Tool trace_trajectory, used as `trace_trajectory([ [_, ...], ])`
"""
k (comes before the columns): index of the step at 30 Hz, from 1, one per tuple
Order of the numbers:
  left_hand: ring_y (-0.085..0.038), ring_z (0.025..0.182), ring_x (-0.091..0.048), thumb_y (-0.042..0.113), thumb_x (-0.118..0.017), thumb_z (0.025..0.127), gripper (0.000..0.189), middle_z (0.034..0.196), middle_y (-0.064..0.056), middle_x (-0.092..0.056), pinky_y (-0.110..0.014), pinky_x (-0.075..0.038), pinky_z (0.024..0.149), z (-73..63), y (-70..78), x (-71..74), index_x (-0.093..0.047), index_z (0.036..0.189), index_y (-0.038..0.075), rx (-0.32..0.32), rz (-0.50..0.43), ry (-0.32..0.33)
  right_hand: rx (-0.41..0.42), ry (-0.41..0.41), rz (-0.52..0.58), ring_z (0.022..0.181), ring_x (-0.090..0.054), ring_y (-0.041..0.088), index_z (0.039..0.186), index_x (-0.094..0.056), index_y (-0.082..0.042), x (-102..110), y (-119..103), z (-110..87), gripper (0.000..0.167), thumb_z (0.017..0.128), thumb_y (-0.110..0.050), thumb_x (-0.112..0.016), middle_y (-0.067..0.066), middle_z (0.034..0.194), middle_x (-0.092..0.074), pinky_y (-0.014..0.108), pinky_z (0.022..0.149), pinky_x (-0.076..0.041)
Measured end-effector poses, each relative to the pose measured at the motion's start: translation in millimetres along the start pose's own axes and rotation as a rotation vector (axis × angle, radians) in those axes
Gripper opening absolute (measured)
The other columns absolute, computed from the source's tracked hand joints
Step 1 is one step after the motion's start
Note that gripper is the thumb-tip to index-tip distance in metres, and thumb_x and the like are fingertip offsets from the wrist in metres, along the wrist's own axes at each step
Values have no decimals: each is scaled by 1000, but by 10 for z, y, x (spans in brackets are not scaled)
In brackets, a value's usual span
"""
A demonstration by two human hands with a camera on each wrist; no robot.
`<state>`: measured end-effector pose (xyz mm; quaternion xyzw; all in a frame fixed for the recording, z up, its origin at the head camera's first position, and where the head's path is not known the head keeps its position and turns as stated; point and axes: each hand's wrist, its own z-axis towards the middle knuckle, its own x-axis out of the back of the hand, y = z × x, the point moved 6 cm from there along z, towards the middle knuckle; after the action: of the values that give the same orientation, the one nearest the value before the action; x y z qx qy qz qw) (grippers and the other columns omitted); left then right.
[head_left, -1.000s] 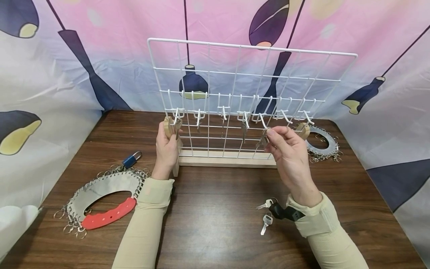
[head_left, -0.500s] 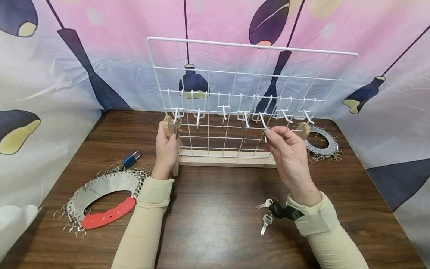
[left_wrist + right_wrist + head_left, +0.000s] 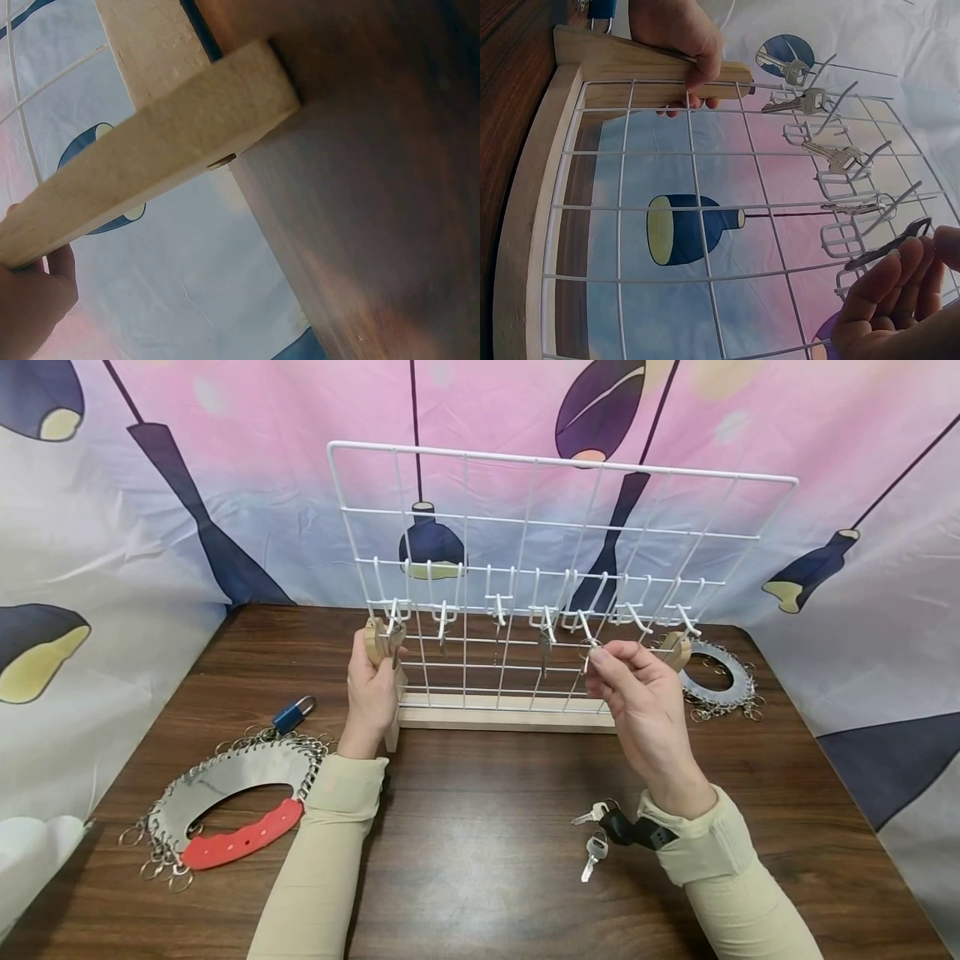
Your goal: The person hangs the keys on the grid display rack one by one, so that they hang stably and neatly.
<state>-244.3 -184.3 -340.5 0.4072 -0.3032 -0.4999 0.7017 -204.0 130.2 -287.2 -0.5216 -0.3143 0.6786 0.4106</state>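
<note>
My left hand (image 3: 372, 697) grips the wooden side post (image 3: 150, 142) of a white wire grid rack (image 3: 564, 463), at its left end. In front of the grid, my right hand (image 3: 648, 710) pinches a key (image 3: 881, 253) by its ring between thumb and fingers. The ring lies right at the tip of a white hook (image 3: 586, 628), the fifth from the left; whether the hook passes through it I cannot tell. Keys (image 3: 836, 155) hang from the hooks to the left of it. Two more hooks (image 3: 682, 620) stand bare farther right.
A metal key hoop with a red handle (image 3: 243, 839) and small rings lies at left, a blue padlock (image 3: 293, 717) behind it. Another metal hoop (image 3: 742, 681) lies behind the rack's right end. Loose keys (image 3: 595, 857) lie on the table (image 3: 465, 843) beside my right wrist.
My right hand has shifted slightly left, bringing the key's ring closer to the hook tip, and the key has turned in its fingers. My left hand stays on the post.
</note>
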Motion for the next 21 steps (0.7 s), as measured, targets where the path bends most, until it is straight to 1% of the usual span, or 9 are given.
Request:
trace_trajectory([
  [3,-13,85,-58,-18,-34,86,34,87,-4,-60,-25,-44,73,-25,143,-13,-46,117,-14,6,14,-10,-4,1,-1,69,-59,14,89,-64,-5,8,7,-1,5,88,-4,-69,4,81,-64,22,66,-51],
  [5,-10,83,-56,-18,-35,86,34,86,-1,-59,-29,-44,73,-46,249,-23,-46,117,-16,12,27,-17,-5,3,-4,69,-59,14,90,-64,-5,15,9,-1,5,89,-5,-69,4,81,-63,22,66,-50],
  [7,-6,82,-56,-17,-35,85,33,86,-1,-59,-29,-44,73,-61,325,-30,-46,116,-16,15,41,-20,-8,6,-7,69,-58,14,91,-64,-5,22,9,-1,5,89,-5,-68,4,81,-63,22,65,-50],
  [9,-7,83,-55,-17,-35,86,34,88,-9,-60,-29,-44,74,-66,349,-34,-45,118,-17,24,45,-28,-11,8,-15,70,-58,15,92,-64,-5,37,6,-5,4,90,-4,-67,4,82,-62,22,65,-50],
  [11,-7,85,-56,-16,-34,86,35,93,-17,-61,-25,-44,75,-70,357,-35,-44,119,-17,36,51,-33,-16,7,-26,70,-57,15,92,-63,-6,55,1,-8,4,90,-4,-66,4,83,-61,23,64,-49],
  [14,-6,86,-56,-15,-32,87,36,101,-26,-60,-22,-44,76,-70,338,-31,-43,122,-17,50,49,-37,-25,-3,-42,70,-56,15,92,-62,-6,93,-3,-16,5,91,-3,-65,4,83,-60,23,64,-49],
  [18,-5,87,-56,-15,-31,89,38,105,-26,-59,-21,-45,73,-31,137,-15,-43,125,-14,56,32,-37,-42,-38,-91,67,-56,15,94,-61,-5,162,-4,-32,5,91,-1,-64,5,77,-60,23,64,-49],
  [20,-7,88,-57,-14,-31,89,39,105,-24,-60,-22,-45,73,-9,29,-8,-43,126,-12,57,27,-35,-60,-65,-147,66,-57,15,95,-61,-4,205,-1,-44,5,92,0,-63,4,76,-61,23,64,-49],
  [21,-9,89,-58,-14,-31,89,39,105,-23,-60,-24,-46,73,1,-23,-5,-43,126,-11,55,23,-35,-69,-79,-196,66,-58,14,95,-61,-4,231,0,-50,5,92,0,-63,4,76,-62,23,64,-50],
])
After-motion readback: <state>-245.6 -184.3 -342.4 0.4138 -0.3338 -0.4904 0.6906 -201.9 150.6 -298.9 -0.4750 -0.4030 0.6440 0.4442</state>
